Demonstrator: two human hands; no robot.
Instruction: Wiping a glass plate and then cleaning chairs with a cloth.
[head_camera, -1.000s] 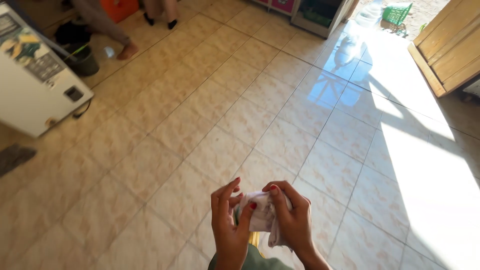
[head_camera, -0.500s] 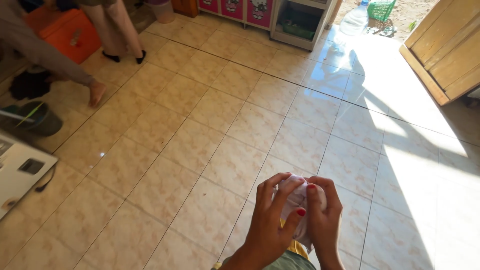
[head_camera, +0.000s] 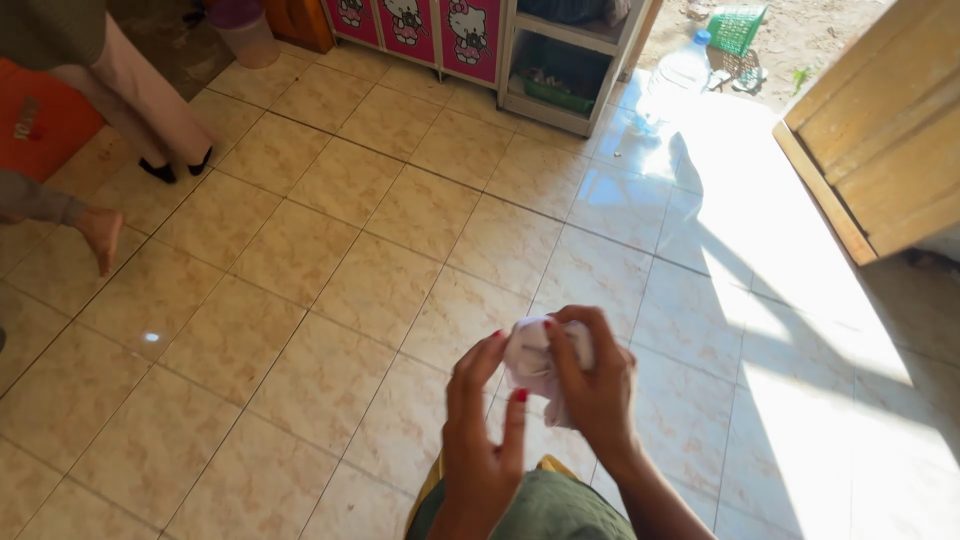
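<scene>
Hands meet in front of my body, above the tiled floor (head_camera: 300, 260). My right hand (head_camera: 592, 382) has its fingers closed around a small crumpled white cloth (head_camera: 528, 362), held up in the air. My left hand (head_camera: 480, 430) has loosely curled fingers, its fingertips touching the cloth's edge. I judge the bunching well along: the cloth is wadded, not yet set down anywhere.

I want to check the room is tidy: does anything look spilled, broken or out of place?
Nothing stands out. The right hand grips a crumpled pale cloth, the left hand beside it. The tile floor shows no spill.
</scene>
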